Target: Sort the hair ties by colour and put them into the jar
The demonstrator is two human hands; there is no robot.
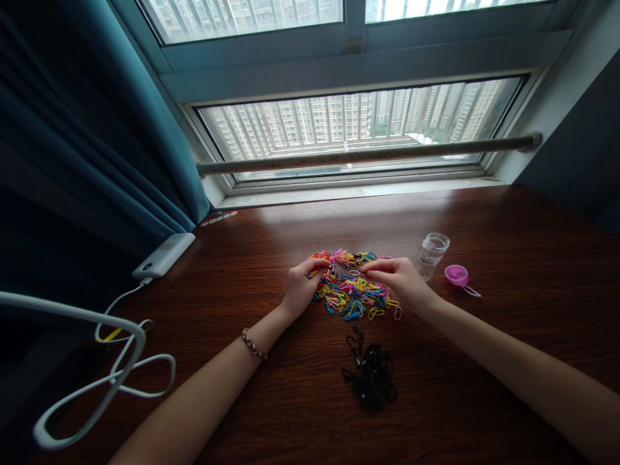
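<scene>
A loose pile of small colourful bands (353, 294) lies on the brown wooden table. At the pile's left edge is my left hand (304, 284), its thumb and forefinger pinched together over the bands. My right hand (400, 278) reaches over the pile's right side with its fingertips closed together. Whatever either pinch holds is too small to make out. Nearer to me, apart from the coloured pile, sits a heap of black bands (372, 378). Behind my right hand stands an open clear jar (431, 255), with a pink lid (456, 276) to its right.
A white power bank (165, 255) with a white cable (121, 296) lies at the table's left edge, by the blue curtain (159, 129). A thick white tube (72, 309) curves across the lower left. Beyond the table are a window and a rail (358, 157).
</scene>
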